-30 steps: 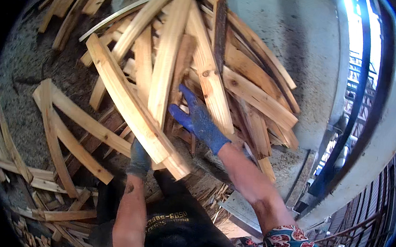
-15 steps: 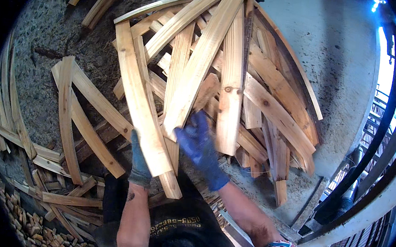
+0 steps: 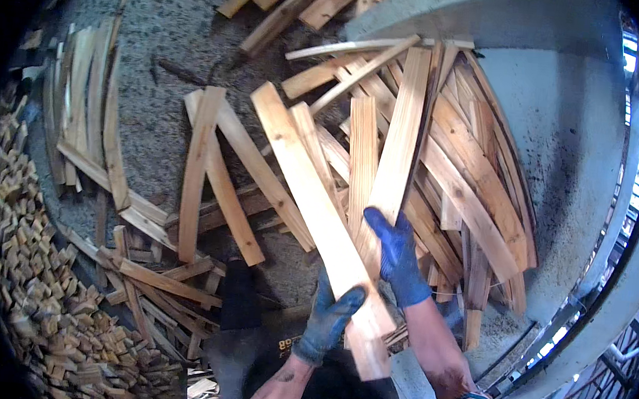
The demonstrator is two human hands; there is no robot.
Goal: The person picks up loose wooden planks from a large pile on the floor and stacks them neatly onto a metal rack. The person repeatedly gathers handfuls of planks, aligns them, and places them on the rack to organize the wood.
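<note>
My left hand point(image 3: 328, 322), in a worn blue-grey glove, is closed with its thumb over the lower part of a long pale wooden board point(image 3: 311, 187). Another board end point(image 3: 368, 356) sticks out beneath that one, towards my body. My right hand point(image 3: 401, 264), in a blue glove, grips the near end of a second long board point(image 3: 402, 138), thumb on top. Between the two lies a shorter-looking grained board point(image 3: 362, 142). Under and beyond them a criss-crossed heap of boards point(image 3: 480, 183) leans against a pale surface; my fingers' undersides are hidden.
Several loose boards point(image 3: 199, 166) lie on the grey rough floor point(image 3: 167, 27) to the left. A big mound of short wood pieces point(image 3: 45, 289) fills the lower left. More planks point(image 3: 283, 6) lie at the far side. A pale curved wall point(image 3: 577, 123) stands right.
My right hand has closed on the near end of a board. My left thumb now lies over its board. The whole view has shifted, with the heap appearing further right and lower.
</note>
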